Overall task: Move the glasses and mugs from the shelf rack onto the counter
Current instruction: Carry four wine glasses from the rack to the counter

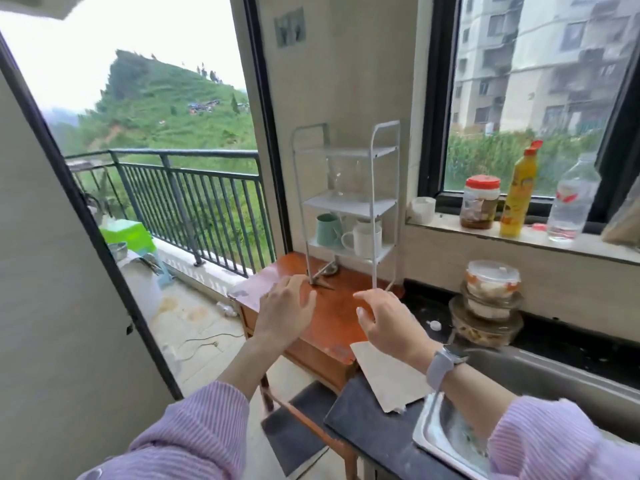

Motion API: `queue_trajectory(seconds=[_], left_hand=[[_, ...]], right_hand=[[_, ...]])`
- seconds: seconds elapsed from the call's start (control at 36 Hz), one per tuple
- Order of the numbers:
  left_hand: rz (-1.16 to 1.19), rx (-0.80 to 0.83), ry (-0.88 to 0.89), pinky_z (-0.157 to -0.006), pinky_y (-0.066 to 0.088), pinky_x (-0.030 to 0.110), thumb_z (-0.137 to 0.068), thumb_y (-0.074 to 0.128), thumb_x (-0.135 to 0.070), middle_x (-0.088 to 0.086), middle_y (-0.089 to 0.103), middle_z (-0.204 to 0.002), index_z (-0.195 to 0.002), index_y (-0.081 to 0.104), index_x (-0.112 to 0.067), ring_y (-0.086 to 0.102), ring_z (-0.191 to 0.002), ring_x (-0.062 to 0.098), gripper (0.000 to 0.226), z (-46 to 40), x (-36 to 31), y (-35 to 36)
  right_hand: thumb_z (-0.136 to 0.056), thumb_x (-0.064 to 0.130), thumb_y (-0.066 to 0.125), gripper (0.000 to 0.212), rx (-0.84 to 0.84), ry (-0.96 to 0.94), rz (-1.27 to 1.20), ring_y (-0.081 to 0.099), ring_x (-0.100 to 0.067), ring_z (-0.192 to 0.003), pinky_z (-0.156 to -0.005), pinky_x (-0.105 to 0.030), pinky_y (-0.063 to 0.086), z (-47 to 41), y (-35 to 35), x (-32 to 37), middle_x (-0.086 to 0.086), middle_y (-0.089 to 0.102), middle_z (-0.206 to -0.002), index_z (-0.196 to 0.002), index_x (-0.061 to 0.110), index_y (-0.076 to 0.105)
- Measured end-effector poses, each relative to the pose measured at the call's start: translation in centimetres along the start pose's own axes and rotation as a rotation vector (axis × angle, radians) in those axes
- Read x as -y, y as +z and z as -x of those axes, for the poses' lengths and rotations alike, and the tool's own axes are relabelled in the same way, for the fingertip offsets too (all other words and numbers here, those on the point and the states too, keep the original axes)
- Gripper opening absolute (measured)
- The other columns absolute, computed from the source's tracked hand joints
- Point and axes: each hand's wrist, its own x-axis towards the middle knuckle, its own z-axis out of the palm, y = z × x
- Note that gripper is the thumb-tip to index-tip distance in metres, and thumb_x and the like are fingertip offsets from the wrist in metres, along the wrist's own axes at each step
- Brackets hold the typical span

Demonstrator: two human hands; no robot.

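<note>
A dark counter [360, 420] with a steel sink [429, 431] runs below and right of the right hand [388, 323], and a reddish wooden table [332, 317] lies under both hands. On that table, just beyond the fingertips, stands a white 3-tier shelf rack [346, 202]. Its middle tier, well above the hands, holds clear glasses [343, 181], blurred so their count cannot be told. The lowest tier, nearer the hands, holds a pale green mug [327, 229] on the left and a white mug [365, 240] on the right, with more white ware behind it. The left hand [285, 311] hovers with fingers spread and empty. The right hand, wearing a wristwatch [445, 363], is loosely curled and holds nothing.
</note>
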Motion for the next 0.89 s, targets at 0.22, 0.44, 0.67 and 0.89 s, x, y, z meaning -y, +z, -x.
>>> queue_trajectory(seconds=[0.22,0.44,0.67,0.89], left_hand=[[0.031,-0.036,0.018,-0.093,0.043,0.035,-0.092,0.049,-0.025,0.010,0.060,-0.118,-0.118,0.055,-0.010,0.055,-0.108,0.025,0.031,-12.1,3.3,0.7],[0.123,-0.022,0.045,-0.092,0.047,0.038,-0.091,0.051,-0.022,0.010,0.058,-0.124,-0.123,0.053,-0.010,0.056,-0.109,0.026,0.034,-22.8,7.5,4.2],[0.287,0.061,0.109,-0.086,0.037,0.026,-0.091,0.048,-0.026,0.010,0.056,-0.124,-0.124,0.050,-0.013,0.055,-0.109,0.024,0.036,-34.9,11.8,9.7],[0.388,0.202,0.162,-0.103,0.036,0.039,-0.091,0.051,-0.032,0.013,0.042,-0.142,-0.140,0.031,-0.012,0.044,-0.127,0.028,0.056,-44.0,13.6,14.4]], right_hand=[[-0.091,0.023,0.045,0.036,-0.010,-0.061,0.030,0.051,-0.025,-0.116,-0.102,-0.038,0.040,-13.2,1.0,-1.6,-0.009,0.059,-0.125,-0.125,0.012,0.051],[-0.092,0.020,0.043,0.035,-0.043,-0.011,0.035,0.048,-0.023,-0.119,-0.101,-0.029,0.034,-23.0,3.0,-3.7,-0.011,0.056,-0.127,-0.125,0.010,0.049],[-0.093,0.022,0.042,0.038,-0.139,0.183,0.015,0.044,-0.025,-0.122,-0.102,-0.034,0.036,-32.2,5.8,-5.7,-0.011,0.048,-0.134,-0.129,0.010,0.041],[-0.094,0.022,0.041,0.049,-0.261,0.426,-0.035,0.036,-0.027,-0.131,-0.105,-0.032,0.028,-39.3,8.0,-8.1,-0.013,0.037,-0.144,-0.139,0.009,0.027]])
